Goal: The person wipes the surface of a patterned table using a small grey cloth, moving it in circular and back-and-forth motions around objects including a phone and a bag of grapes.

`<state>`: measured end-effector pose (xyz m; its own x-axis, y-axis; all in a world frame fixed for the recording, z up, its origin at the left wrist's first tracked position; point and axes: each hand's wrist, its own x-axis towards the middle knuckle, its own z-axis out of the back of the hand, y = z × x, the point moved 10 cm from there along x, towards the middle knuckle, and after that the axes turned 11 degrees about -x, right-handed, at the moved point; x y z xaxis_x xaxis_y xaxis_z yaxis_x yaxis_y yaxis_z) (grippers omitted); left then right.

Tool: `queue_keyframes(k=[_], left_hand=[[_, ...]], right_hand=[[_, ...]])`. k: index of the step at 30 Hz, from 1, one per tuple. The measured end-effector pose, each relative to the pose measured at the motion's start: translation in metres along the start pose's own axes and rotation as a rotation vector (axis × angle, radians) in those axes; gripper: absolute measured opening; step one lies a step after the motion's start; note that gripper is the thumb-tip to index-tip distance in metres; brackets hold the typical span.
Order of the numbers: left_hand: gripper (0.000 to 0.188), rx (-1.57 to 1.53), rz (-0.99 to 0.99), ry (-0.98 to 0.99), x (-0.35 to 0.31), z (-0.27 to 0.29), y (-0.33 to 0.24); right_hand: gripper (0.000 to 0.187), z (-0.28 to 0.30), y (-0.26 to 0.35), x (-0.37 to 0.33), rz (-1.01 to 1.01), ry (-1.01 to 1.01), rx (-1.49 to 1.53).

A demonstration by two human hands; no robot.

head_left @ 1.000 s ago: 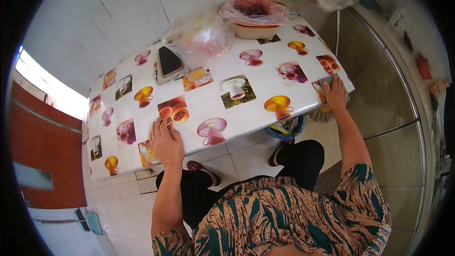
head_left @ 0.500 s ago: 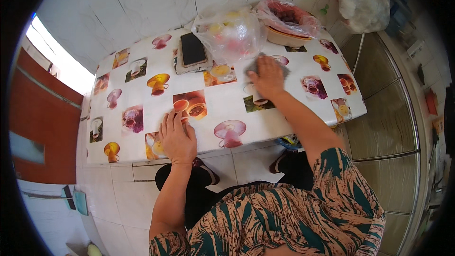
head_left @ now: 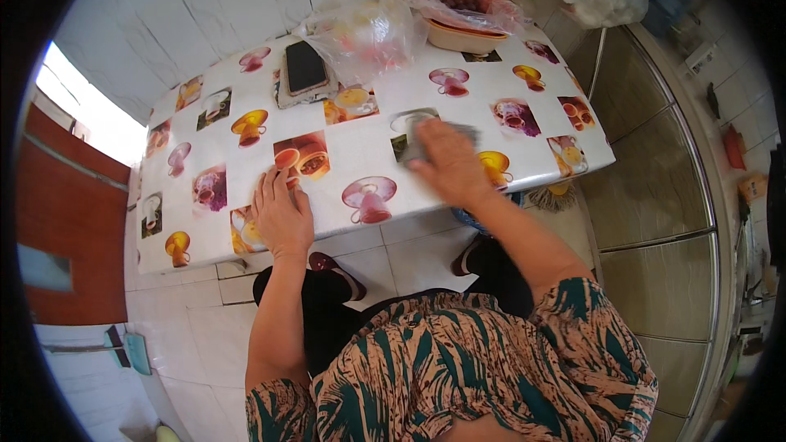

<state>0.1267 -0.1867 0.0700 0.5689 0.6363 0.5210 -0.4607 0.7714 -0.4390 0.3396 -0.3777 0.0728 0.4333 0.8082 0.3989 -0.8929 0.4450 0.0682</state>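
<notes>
My right hand [head_left: 452,168] presses a grey cloth [head_left: 469,133] down on the patterned tablecloth [head_left: 364,147], near the front edge right of the middle. Hand and cloth are slightly blurred, and the palm hides much of the cloth. Towards the front left of the table, my left hand [head_left: 282,219] rests with its fingers stretched out over a printed cup picture, holding nothing.
Along the back stand a black phone [head_left: 306,67] on a folded pale cloth [head_left: 301,98], a clear plastic bag [head_left: 368,37] with colourful contents, and a tan bowl [head_left: 458,38] lined with a reddish bag of dark fruit. A cabinet [head_left: 655,188] stands on the right.
My right hand has drawn the grey cloth from near the plastic bag towards the table's front edge. My left hand stays at the same printed picture. The whole view has shifted slightly.
</notes>
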Motion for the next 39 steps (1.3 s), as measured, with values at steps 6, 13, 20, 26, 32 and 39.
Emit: queue_keyframes(k=[6,13,20,26,32,39], left_hand=[[0.038,0.008,-0.004,-0.002,-0.001,-0.001,-0.002],[0.038,0.030,0.006,0.010,0.000,-0.001,-0.005],[0.036,-0.216,-0.041,-0.145,-0.002,0.019,-0.007],[0.039,-0.471,-0.054,-0.200,-0.004,0.031,-0.003],[0.044,-0.631,-0.025,-0.226,-0.005,0.031,0.007],[0.034,-0.582,-0.094,-0.172,-0.003,0.030,-0.004]], right_hand=[[0.063,0.041,-0.188,-0.098,-0.381,0.072,-0.300],[0.065,0.036,-0.222,-0.124,-0.623,0.057,-0.480],[0.072,0.010,0.022,-0.044,-0.062,0.121,-0.142],[0.075,-0.027,0.168,-0.001,0.302,0.189,0.100],[0.074,-0.048,0.213,0.043,0.408,0.111,0.163],[0.063,-0.022,0.097,0.047,0.216,-0.084,0.294]])
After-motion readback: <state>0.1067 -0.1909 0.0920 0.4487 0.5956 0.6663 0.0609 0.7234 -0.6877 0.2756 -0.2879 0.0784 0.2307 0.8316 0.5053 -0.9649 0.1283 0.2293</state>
